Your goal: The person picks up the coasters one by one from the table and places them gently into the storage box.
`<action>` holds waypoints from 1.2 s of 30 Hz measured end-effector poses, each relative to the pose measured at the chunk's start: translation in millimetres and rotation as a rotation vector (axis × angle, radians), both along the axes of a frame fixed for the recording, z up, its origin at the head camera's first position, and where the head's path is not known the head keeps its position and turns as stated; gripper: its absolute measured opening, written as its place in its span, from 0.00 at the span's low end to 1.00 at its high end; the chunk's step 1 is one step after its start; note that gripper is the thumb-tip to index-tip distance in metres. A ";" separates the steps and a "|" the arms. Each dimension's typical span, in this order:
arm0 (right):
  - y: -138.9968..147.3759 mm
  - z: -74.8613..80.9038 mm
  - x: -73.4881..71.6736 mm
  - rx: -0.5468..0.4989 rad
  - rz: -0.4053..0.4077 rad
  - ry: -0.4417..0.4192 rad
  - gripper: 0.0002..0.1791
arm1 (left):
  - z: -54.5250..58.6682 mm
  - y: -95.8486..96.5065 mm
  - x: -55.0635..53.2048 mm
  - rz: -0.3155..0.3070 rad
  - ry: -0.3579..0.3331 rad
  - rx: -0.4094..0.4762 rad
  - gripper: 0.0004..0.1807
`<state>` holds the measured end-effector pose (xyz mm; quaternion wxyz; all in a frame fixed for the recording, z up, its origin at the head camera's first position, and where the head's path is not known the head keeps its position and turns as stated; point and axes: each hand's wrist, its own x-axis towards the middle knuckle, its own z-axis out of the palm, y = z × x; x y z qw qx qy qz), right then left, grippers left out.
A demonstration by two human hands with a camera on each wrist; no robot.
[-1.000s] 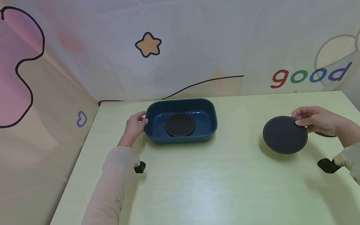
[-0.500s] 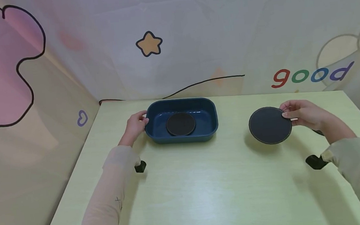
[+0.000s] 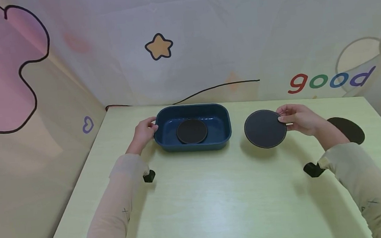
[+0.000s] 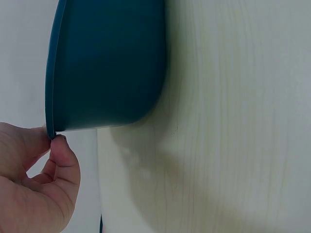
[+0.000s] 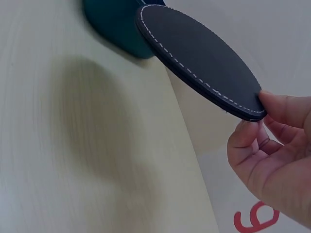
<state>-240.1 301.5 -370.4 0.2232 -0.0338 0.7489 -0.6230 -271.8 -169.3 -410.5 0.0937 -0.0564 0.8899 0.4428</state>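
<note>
My right hand [image 3: 301,118] pinches the edge of a round black coaster [image 3: 265,129] and carries it above the table, right of a dark blue rectangular basin [image 3: 213,146]. White stitching runs round this coaster [image 5: 204,58] in the right wrist view. A second black coaster [image 3: 192,131] lies flat inside the basin. With thumb and fingers, my left hand [image 3: 143,132] pinches the basin's left rim; the left wrist view shows that grip on the lip of the basin [image 4: 107,63]. A third black coaster [image 3: 349,129] lies on the table at right, partly hidden behind my right forearm.
The pale wood-grain table [image 3: 211,200] extends toward me. A printed cloth backdrop [image 3: 205,49] rises behind the table's back edge and along both sides. Small black pieces hang under both sleeves, one at the left cuff [image 3: 149,176].
My right hand has moved left with its coaster, toward the basin. The coaster on the table at right has come more into view. My left hand and the basin stay in place.
</note>
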 end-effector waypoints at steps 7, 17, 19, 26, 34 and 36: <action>-25.9 0.6 -3.3 -0.128 -0.017 -0.023 0.05 | 0.5 -0.2 1.9 -0.003 -0.009 0.008 0.23; -69.5 2.2 -12.4 -0.220 -0.062 -0.035 0.06 | -0.9 -1.8 0.9 -0.004 0.007 0.007 0.23; -79.4 1.6 -15.1 -0.224 -0.070 -0.038 0.06 | -1.4 -1.8 0.6 -0.006 0.008 0.013 0.23; -106.6 -1.7 -23.6 -0.241 -0.095 -0.043 0.06 | -5.1 -2.8 -1.6 -0.008 0.019 0.025 0.22; -132.8 -6.9 -31.5 -0.228 -0.140 -0.055 0.06 | -6.4 -3.5 -2.9 -0.013 0.021 0.020 0.22; -139.9 -8.3 -33.1 -0.233 -0.153 -0.063 0.06 | -6.1 -3.4 -2.9 -0.012 0.023 0.020 0.22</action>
